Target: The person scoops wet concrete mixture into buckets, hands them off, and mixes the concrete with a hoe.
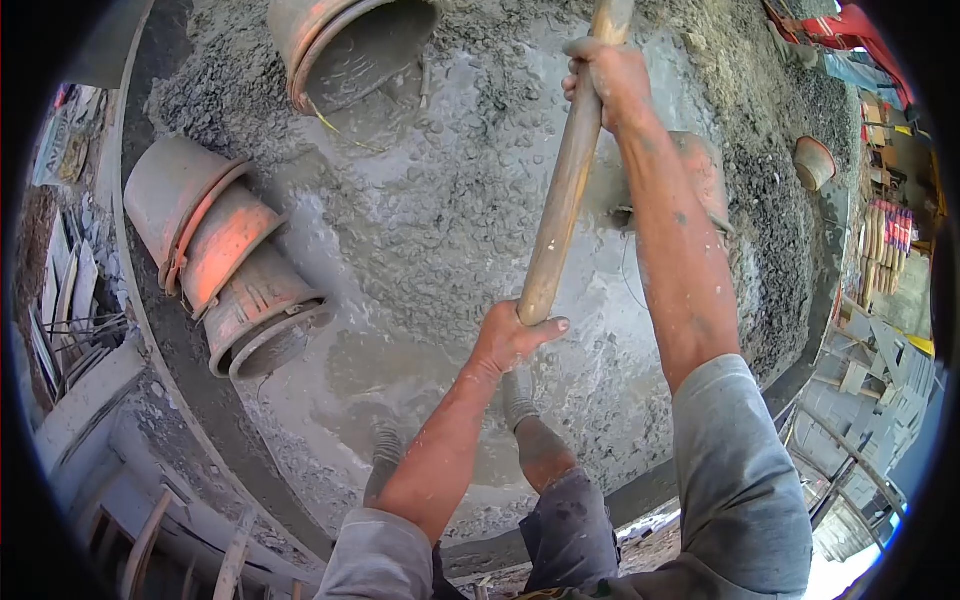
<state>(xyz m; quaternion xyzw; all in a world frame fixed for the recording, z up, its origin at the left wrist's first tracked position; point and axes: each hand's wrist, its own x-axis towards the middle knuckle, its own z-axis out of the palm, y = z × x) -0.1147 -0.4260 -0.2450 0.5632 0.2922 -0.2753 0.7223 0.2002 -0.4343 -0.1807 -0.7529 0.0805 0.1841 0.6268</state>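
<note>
A long wooden tool handle slants up across the middle of the head view; its far end runs out of the top, so the tool's kind does not show. My left hand is closed round the near end, thumb pointing right. Further up, my right hand grips the same handle. Below both hands spreads wet grey concrete mix, soupy in the middle and coarser toward the edges. A mud-coated bucket sits partly hidden behind my right forearm.
Several cement-smeared orange buckets lie nested on their side at the left. Another bucket lies tipped at the top. A small bucket is at the right. A low rim bounds the mix. My legs stand in it.
</note>
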